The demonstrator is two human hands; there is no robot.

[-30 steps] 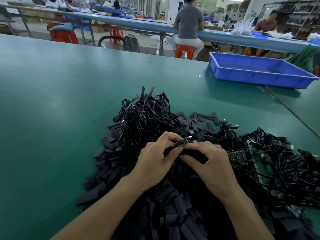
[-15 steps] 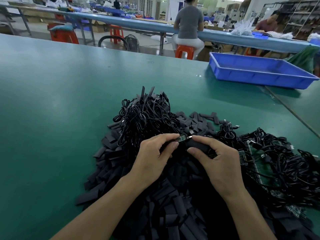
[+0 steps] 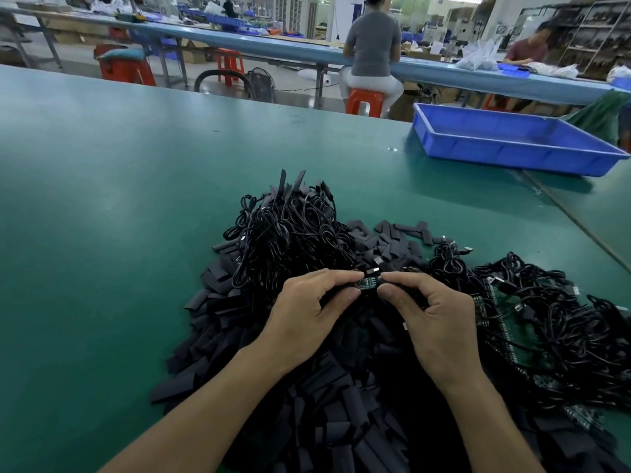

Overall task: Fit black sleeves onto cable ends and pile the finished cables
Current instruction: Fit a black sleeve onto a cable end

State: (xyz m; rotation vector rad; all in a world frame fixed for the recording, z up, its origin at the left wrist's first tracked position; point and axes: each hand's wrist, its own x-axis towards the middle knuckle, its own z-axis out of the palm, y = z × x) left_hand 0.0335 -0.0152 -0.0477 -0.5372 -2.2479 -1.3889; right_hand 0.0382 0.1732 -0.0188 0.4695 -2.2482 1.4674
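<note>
Between my two hands a small green circuit board (image 3: 368, 283) at a cable's end shows. My left hand (image 3: 309, 312) pinches its left side, apparently on the cable end. My right hand (image 3: 430, 315) grips a black sleeve (image 3: 403, 291) at the board's right side. A heap of loose black sleeves (image 3: 307, 404) lies under and before my hands. Behind my left hand rises a pile of coiled black cables (image 3: 290, 233). A tangle of cables with bare green boards (image 3: 546, 322) spreads at the right.
The green table (image 3: 119, 199) stretches to the left and back. A blue plastic tray (image 3: 505, 145) stands at the back right. Beyond the table's far edge a person sits on an orange stool (image 3: 363, 99) at another bench.
Both hands have risen slightly and shifted right. My right hand has drawn back from over the board, so more of the green board now shows between the fingertips.
</note>
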